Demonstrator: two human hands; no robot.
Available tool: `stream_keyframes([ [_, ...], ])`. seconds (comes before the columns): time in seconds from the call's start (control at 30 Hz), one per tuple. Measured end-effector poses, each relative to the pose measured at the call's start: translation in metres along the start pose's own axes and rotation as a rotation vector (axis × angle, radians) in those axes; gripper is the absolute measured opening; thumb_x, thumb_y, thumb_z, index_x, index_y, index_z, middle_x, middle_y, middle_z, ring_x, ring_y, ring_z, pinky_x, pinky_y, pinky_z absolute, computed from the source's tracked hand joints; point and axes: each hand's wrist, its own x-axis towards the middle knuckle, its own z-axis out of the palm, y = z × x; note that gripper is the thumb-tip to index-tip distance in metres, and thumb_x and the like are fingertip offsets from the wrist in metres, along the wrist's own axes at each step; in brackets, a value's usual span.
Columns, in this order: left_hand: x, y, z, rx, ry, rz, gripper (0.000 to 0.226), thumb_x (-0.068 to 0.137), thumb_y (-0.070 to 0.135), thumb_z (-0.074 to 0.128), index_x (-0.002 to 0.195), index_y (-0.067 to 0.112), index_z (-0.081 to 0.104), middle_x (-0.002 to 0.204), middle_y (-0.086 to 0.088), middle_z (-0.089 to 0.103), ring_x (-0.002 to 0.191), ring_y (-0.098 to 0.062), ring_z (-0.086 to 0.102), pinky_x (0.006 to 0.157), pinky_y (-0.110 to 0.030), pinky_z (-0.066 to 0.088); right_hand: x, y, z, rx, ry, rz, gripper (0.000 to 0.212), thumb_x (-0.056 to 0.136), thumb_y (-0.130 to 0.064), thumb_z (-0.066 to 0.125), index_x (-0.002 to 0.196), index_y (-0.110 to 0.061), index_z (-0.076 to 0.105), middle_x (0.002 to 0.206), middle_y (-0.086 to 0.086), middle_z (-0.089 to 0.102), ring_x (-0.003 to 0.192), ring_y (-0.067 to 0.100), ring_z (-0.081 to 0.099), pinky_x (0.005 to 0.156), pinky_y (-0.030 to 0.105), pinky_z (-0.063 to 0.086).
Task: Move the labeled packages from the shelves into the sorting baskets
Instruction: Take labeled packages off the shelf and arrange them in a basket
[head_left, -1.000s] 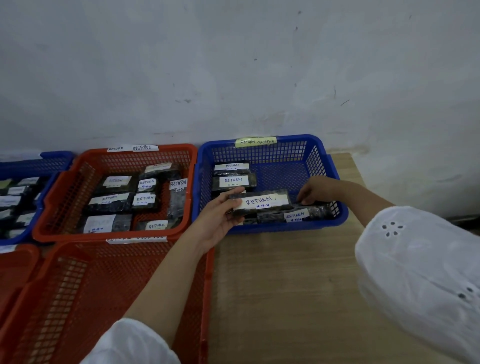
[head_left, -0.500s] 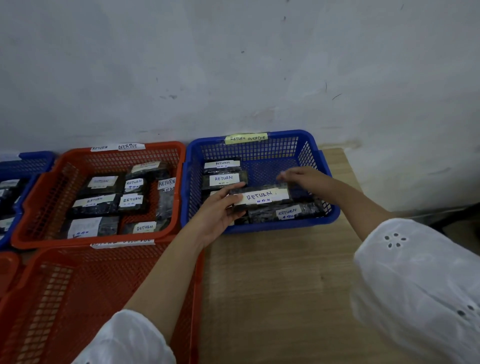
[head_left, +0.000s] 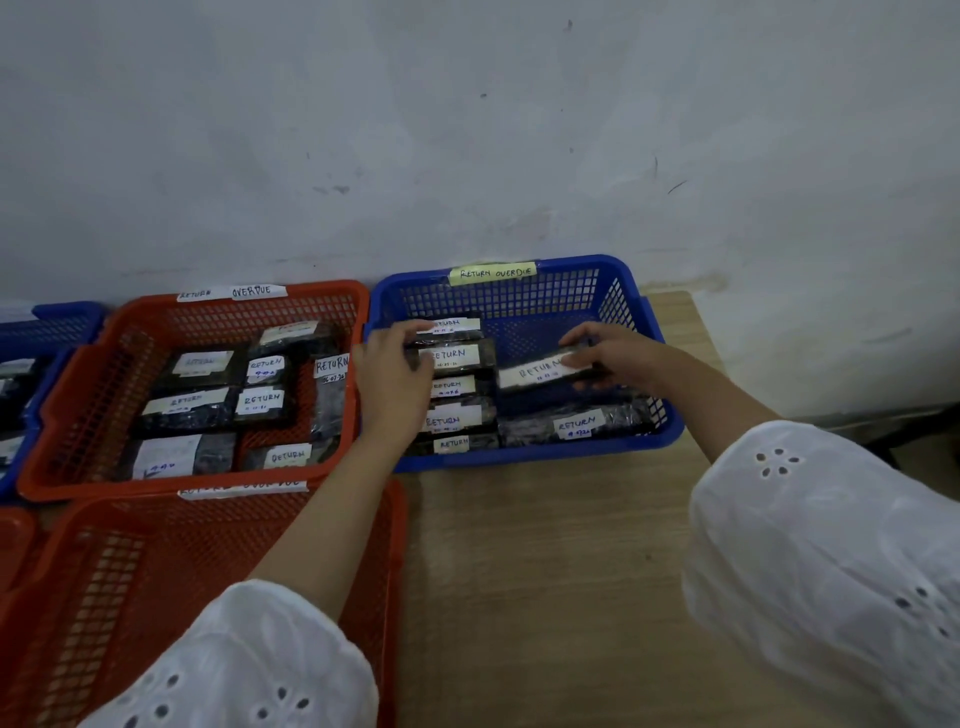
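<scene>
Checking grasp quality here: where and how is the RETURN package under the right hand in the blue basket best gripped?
Grip the RETURN package at its right end, from the right, as the right hand does: it is long and flat, and other packages crowd its left end.

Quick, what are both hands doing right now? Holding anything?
Left hand: resting on the stacked packages in the blue basket; grip cannot be told.
Right hand: holding a RETURN package.
</scene>
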Motion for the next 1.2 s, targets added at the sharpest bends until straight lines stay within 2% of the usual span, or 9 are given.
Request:
stream_keyframes([
  [0.1,0.004,-0.014,-0.009,0.260,0.156,-0.069,0.038,0.086,0.014,0.057,0.123,0.025,0.053,0.132,-0.010,0.041,0.125,-0.030,0.031,0.104,-0.040,0.024,0.007,0.004,0.001,-0.091,0.036,0.067,0.016,0.093,-0.003,0.055,0.107,-0.010,0.053,0.101,0.008,0.056,0.077,0.021,0.060,0.062,0.028,0.052],
  [0.17,0.005,-0.023,-0.010,0.341,0.182,-0.151,0.046,0.084,0.012,0.058,0.128,0.023,0.049,0.139,-0.014,0.032,0.130,-0.035,0.025,0.107,-0.044,0.019,0.012,0.005,0.004,-0.135,0.070,0.078,0.015,0.093,-0.004,0.055,0.106,-0.009,0.052,0.096,0.007,0.055,0.071,0.021,0.059,0.063,0.029,0.051],
  [0.23,0.006,-0.030,-0.010,0.378,0.165,-0.225,0.051,0.083,0.010,0.057,0.131,0.022,0.045,0.143,-0.017,0.027,0.130,-0.037,0.025,0.108,-0.047,0.019,0.015,0.003,0.009,-0.202,0.082,0.062,0.013,0.092,-0.006,0.055,0.104,-0.008,0.053,0.096,0.006,0.054,0.073,0.021,0.058,0.062,0.028,0.048],
  [0.37,0.007,-0.036,-0.007,0.318,0.052,-0.304,0.048,0.090,0.011,0.049,0.136,0.021,0.039,0.143,-0.016,0.030,0.129,-0.036,0.032,0.106,-0.050,0.024,0.023,0.002,0.012,-0.403,0.086,-0.004,0.023,0.089,-0.004,0.059,0.112,-0.001,0.059,0.105,0.007,0.054,0.098,0.022,0.048,0.081,0.030,0.035],
  [0.57,0.005,-0.040,-0.003,0.245,0.042,-0.276,0.051,0.091,0.006,0.047,0.139,0.020,0.038,0.141,-0.013,0.034,0.125,-0.030,0.040,0.103,-0.052,0.031,0.029,0.013,0.007,-0.544,0.117,0.046,0.029,0.085,-0.001,0.065,0.114,-0.003,0.065,0.124,0.014,0.057,0.115,0.029,0.050,0.089,0.029,0.037],
  [0.8,0.006,-0.043,-0.003,0.201,0.034,-0.270,0.053,0.090,0.005,0.048,0.140,0.020,0.038,0.140,-0.012,0.034,0.125,-0.029,0.040,0.104,-0.050,0.033,0.030,0.010,0.019,-0.731,0.165,0.008,0.031,0.085,-0.009,0.068,0.116,-0.007,0.065,0.125,0.013,0.059,0.115,0.029,0.053,0.091,0.031,0.041],
  [1.07,0.002,-0.044,-0.010,0.148,-0.018,-0.253,0.056,0.090,0.004,0.048,0.141,0.020,0.036,0.142,-0.011,0.032,0.125,-0.028,0.040,0.102,-0.049,0.037,0.025,0.011,0.026,-0.733,0.248,-0.061,0.033,0.085,-0.012,0.068,0.116,-0.003,0.062,0.124,0.015,0.059,0.116,0.029,0.052,0.094,0.031,0.040],
  [1.2,-0.004,-0.040,-0.017,0.144,-0.025,-0.220,0.054,0.091,0.009,0.051,0.141,0.022,0.036,0.143,-0.009,0.030,0.126,-0.025,0.039,0.104,-0.043,0.034,0.015,0.012,0.028,-0.699,0.259,-0.098,0.031,0.087,-0.018,0.066,0.114,-0.003,0.062,0.123,0.015,0.059,0.112,0.028,0.053,0.089,0.030,0.039],
])
